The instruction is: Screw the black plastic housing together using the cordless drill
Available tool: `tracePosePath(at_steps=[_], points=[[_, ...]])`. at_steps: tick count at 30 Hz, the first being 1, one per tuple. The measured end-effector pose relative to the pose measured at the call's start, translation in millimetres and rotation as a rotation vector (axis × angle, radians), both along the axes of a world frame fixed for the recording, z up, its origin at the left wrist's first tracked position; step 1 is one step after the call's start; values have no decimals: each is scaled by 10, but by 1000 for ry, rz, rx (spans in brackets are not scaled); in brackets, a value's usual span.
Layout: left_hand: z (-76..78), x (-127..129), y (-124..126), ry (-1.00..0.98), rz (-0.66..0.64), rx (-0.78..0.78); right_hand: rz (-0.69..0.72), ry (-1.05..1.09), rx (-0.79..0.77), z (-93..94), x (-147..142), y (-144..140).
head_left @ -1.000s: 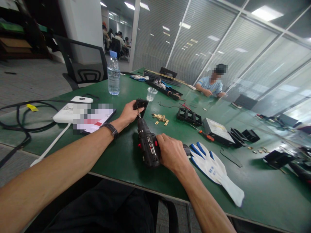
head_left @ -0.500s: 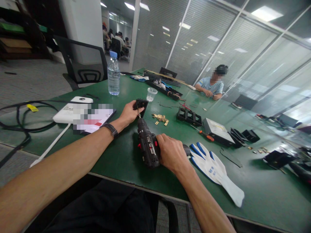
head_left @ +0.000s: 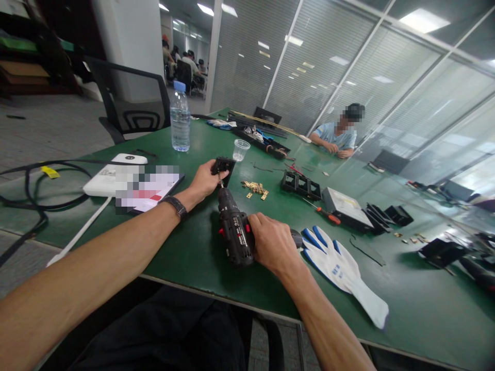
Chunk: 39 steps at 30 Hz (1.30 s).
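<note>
Left hand grips a small black part, pressing it to the green table near the middle of the near edge. Right hand is wrapped around the handle of a black drill, whose bit meets the part from the near side (the exact contact point is too small to make out, probably a screw). A dark band circles the left wrist. Just right of the part lies a scatter of brass pieces; beyond them, a black frame and an orange-handled screwdriver. A white and blue glove lies flat beside the right hand. Behind the part stand 1 clear cup and 1 water bottle. A second person sits at the far end.
</note>
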<state>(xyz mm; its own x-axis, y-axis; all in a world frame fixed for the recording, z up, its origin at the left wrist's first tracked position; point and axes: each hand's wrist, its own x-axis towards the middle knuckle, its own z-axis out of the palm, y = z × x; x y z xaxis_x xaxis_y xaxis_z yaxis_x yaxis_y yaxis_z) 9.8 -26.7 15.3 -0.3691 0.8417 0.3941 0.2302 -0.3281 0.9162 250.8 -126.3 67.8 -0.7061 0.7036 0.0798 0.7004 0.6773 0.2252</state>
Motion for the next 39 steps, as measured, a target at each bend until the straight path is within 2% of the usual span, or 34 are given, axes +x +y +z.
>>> tracePosePath(at_steps=[22, 39], points=[[13, 13, -11, 17, 13, -10, -8, -20, -21, 16, -4, -3], [7, -5, -4, 36, 5, 1, 27, 37, 25, -24, 26, 15]])
